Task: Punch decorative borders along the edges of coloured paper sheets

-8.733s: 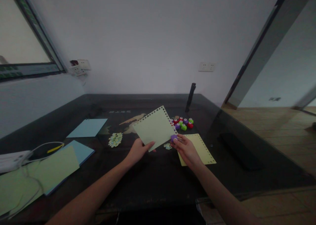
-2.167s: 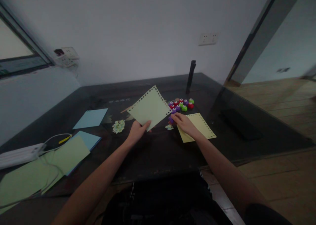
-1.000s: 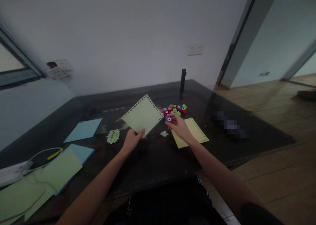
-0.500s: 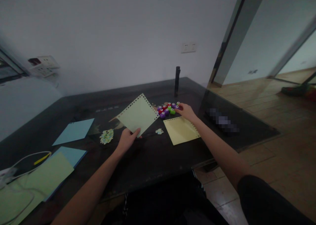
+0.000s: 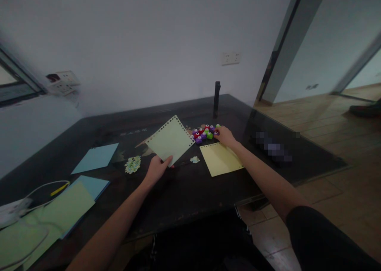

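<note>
My left hand (image 5: 157, 168) pinches the lower corner of a pale green sheet of paper (image 5: 170, 141), tilted above the table, with holes along its two upper edges. Thumb in front, the other fingers are mostly behind the paper. My right hand (image 5: 225, 136) is at the right end of a cluster of small purple, red and green pieces (image 5: 204, 135), each topped by a white dot like an eye. Its fingertips close on a purple piece (image 5: 216, 132). Below the right wrist lies a yellow sheet of paper (image 5: 222, 160) with holes along its edge.
Two piles of paper bits, a larger one (image 5: 132, 164) and a smaller one (image 5: 195, 159), lie on the dark table (image 5: 184, 195). Blue sheets (image 5: 97, 158), green paper (image 5: 67, 205) and a white cable are left. A black upright stick (image 5: 216, 99) stands behind; a blurred dark object (image 5: 272, 147) lies right.
The whole view has shifted slightly, so everything appears a little further right. Both hands keep nearly the same places, the left still with the green sheet, the right at the cluster.
</note>
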`<action>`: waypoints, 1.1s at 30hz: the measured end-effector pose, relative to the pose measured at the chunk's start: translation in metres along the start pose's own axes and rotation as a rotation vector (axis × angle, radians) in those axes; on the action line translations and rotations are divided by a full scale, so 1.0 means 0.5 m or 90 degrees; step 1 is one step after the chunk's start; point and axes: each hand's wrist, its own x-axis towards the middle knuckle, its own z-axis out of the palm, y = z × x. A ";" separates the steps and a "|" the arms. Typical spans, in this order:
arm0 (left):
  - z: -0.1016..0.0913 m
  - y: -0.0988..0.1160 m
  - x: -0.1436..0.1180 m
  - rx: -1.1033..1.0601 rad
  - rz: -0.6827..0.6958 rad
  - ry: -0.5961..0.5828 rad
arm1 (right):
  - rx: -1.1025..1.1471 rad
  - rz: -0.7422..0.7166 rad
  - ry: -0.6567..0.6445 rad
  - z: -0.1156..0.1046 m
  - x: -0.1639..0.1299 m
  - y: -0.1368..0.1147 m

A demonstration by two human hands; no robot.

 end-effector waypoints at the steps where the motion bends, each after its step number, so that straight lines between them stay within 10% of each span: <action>1: 0.000 0.001 0.000 -0.006 0.000 0.000 | -0.001 -0.003 0.003 -0.001 0.000 -0.001; 10: 0.003 0.001 -0.001 -0.091 0.010 -0.013 | 0.106 -0.068 0.098 -0.032 -0.024 -0.040; 16: 0.002 0.010 -0.006 -0.139 0.008 -0.087 | 0.504 -0.130 -0.087 -0.023 -0.052 -0.129; 23: 0.008 0.017 -0.010 -0.238 -0.022 -0.204 | 0.674 0.014 -0.143 -0.006 -0.071 -0.147; 33: -0.011 0.012 0.002 -0.195 0.008 -0.020 | 0.685 0.021 -0.174 -0.002 -0.081 -0.136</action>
